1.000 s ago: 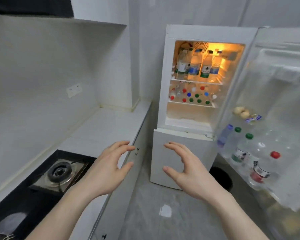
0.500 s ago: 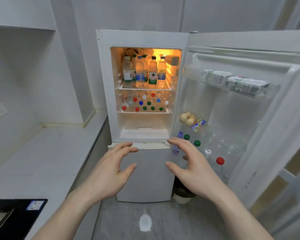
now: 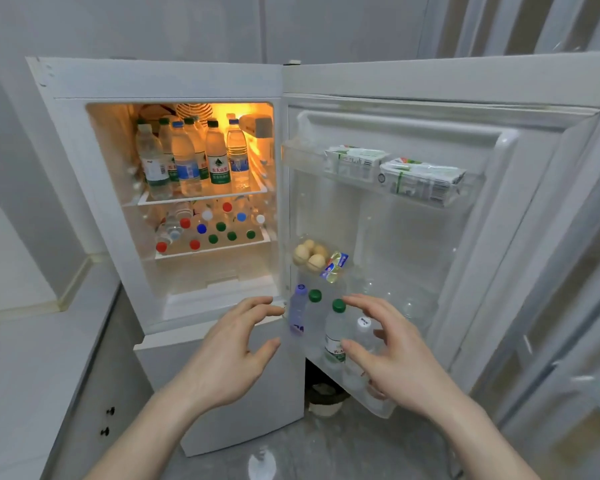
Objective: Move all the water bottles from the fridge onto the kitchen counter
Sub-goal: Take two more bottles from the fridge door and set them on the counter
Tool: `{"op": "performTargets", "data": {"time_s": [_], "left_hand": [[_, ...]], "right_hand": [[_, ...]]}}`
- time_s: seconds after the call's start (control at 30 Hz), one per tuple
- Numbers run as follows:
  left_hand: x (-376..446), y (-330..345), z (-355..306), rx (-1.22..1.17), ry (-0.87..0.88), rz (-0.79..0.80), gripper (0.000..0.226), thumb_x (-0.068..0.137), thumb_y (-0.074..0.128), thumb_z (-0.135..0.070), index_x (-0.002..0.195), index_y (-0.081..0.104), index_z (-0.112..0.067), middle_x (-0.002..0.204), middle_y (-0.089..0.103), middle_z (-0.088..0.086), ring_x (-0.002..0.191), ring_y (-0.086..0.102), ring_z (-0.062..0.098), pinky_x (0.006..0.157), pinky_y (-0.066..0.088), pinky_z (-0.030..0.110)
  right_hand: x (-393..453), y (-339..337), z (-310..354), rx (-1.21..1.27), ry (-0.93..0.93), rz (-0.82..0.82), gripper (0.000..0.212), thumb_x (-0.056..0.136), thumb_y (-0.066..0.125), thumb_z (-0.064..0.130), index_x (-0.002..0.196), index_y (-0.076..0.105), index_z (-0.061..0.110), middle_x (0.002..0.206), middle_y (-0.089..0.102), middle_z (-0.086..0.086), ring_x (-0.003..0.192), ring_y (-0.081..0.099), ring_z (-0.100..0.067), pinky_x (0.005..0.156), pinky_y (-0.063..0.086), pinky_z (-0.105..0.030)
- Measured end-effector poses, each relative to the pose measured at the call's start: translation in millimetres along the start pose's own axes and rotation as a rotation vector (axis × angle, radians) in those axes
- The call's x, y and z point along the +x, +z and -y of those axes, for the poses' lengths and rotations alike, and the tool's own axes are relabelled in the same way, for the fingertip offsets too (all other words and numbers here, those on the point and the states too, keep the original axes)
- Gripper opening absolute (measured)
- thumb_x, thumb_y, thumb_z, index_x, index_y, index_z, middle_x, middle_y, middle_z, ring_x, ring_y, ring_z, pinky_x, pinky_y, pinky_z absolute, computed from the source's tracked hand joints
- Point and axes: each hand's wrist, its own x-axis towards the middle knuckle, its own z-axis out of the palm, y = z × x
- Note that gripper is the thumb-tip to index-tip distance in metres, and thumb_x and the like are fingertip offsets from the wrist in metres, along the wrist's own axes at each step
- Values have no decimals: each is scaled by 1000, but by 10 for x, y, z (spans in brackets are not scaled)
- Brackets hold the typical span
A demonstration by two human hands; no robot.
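The white fridge (image 3: 160, 77) stands open with its light on. Several water bottles (image 3: 187, 161) stand on its top shelf, and more bottles (image 3: 215, 230) with red, blue, green and white caps fill the shelf below. The door's bottom rack holds a purple-capped bottle (image 3: 298, 311), a green-capped bottle (image 3: 334, 332) and others. My left hand (image 3: 229, 355) hovers empty before the fridge's lower edge, fingers spread. My right hand (image 3: 392, 355) hovers empty in front of the door-rack bottles, fingers curved, partly hiding them. The kitchen counter (image 3: 32, 368) lies to the left.
The open fridge door (image 3: 447, 237) swings out to the right; its top rack holds two milk carton packs (image 3: 395, 171) and its middle rack eggs (image 3: 309, 254). A dark bin (image 3: 324, 393) sits on the floor under the door. A closed freezer door (image 3: 229, 410) is below.
My view has swung right and closer, from the stove and counter to the fridge front. Both hands stayed raised and empty, and now sit near the door's bottom rack.
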Motion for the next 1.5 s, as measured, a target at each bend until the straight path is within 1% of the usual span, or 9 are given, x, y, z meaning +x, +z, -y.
{"op": "performTargets", "data": {"time_s": [0.1, 0.4, 0.6, 0.9, 1.13, 1.2, 1.27, 1.33, 1.5], "left_hand": [[300, 56, 247, 2, 12, 54, 39, 97, 66, -35, 134, 57, -42, 149, 41, -27, 120, 56, 7, 94, 33, 14], [1100, 215, 998, 15, 49, 205, 42, 99, 62, -32, 140, 55, -34, 151, 44, -18, 137, 43, 3, 102, 25, 10], [1647, 547, 1292, 43, 52, 350, 50, 96, 61, -28, 145, 51, -25, 148, 48, -5, 130, 52, 14, 107, 39, 24], [2299, 1141, 1391, 60, 9, 449, 67, 91, 63, -18, 153, 37, -22, 155, 35, 2, 137, 48, 26, 112, 39, 32], [2578, 1424, 1424, 120, 44, 493, 69, 91, 57, -10, 156, 37, -24, 157, 37, 2, 136, 49, 30, 111, 41, 35], [2609, 1485, 1455, 122, 43, 478, 62, 93, 57, -12, 152, 42, -24, 150, 47, 5, 131, 52, 31, 106, 44, 35], [2603, 1536, 1478, 118, 39, 436, 48, 97, 57, -17, 144, 47, -21, 140, 56, 9, 123, 56, 32, 99, 46, 36], [2581, 1581, 1501, 111, 28, 397, 40, 99, 57, -20, 138, 49, -19, 133, 60, 11, 118, 58, 35, 93, 46, 37], [2558, 1633, 1541, 56, -23, 344, 39, 99, 60, -23, 137, 49, -20, 133, 63, 9, 118, 59, 32, 92, 45, 32]], "right_hand": [[158, 150, -89, -28, 49, -17, 53, 93, 74, 30, 137, 54, 51, 135, 47, 42, 129, 42, 18, 105, 41, -17], [570, 677, -261, -115, 169, 6, 53, 93, 72, 39, 138, 49, 53, 137, 46, 41, 128, 48, 9, 107, 46, -25], [832, 904, -352, -203, 222, 54, 59, 94, 69, 35, 148, 46, 41, 153, 41, 25, 140, 42, 0, 112, 35, -19], [1482, 1134, -642, -419, 151, 172, 68, 92, 67, 34, 155, 43, 27, 158, 39, 8, 146, 39, -19, 121, 32, -32], [1787, 1231, -739, -690, 205, 345, 72, 96, 61, 29, 161, 29, 25, 160, 41, -3, 149, 36, -30, 128, 14, -52], [1834, 1224, -808, -658, 229, 360, 70, 95, 60, 24, 159, 32, 26, 160, 42, -3, 144, 42, -33, 124, 28, -50], [1854, 1219, -859, -608, 209, 329, 63, 93, 58, 18, 153, 41, 26, 152, 52, -4, 133, 53, -33, 107, 45, -43], [1856, 1224, -893, -568, 199, 274, 54, 92, 57, 13, 144, 50, 26, 136, 64, -4, 119, 62, -33, 93, 50, -41], [1868, 1252, -976, -486, 216, 183, 31, 93, 56, 11, 120, 59, 25, 114, 70, -3, 104, 65, -33, 81, 52, -40]]}}
